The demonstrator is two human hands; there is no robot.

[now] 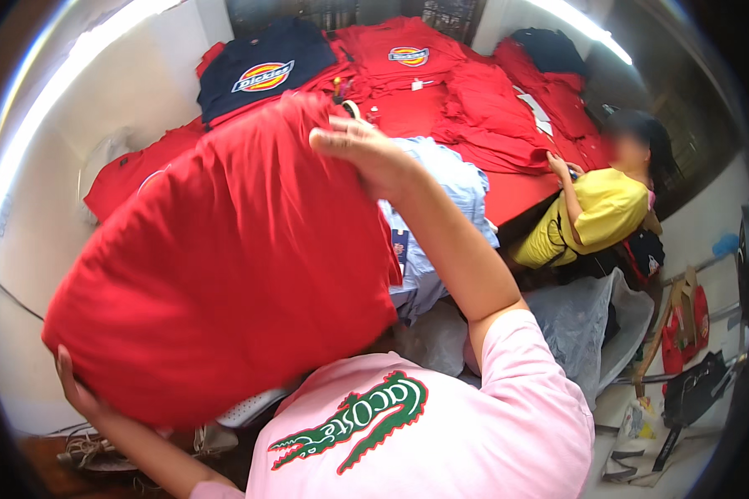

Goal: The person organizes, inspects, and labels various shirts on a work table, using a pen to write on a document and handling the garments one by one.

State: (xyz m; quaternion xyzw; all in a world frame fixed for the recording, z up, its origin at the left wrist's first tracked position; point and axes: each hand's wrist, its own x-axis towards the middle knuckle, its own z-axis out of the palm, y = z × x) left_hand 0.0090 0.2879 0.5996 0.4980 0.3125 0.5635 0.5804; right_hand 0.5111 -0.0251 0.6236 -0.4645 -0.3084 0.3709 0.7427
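Note:
A large red garment, seemingly a T-shirt (225, 266), is held up and spread in front of me, bulging and creased. My left hand (76, 389) grips its lower left edge, with part of the fingers hidden by the cloth. At the upper right edge my right hand (364, 156) holds it, its thumb and fingers showing along the border. Just behind my right forearm lies a light blue shirt (441, 179) with a dark hang tag (399, 249). The red cloth covers much of the near table.
Red T-shirts (404, 54) are heaped across the table, with a navy T-shirt (266, 66) at the far left. A person in yellow (603, 208) handles red cloth at the right. Clear plastic bags (574, 324) and hanging bags (691, 387) occupy the near right.

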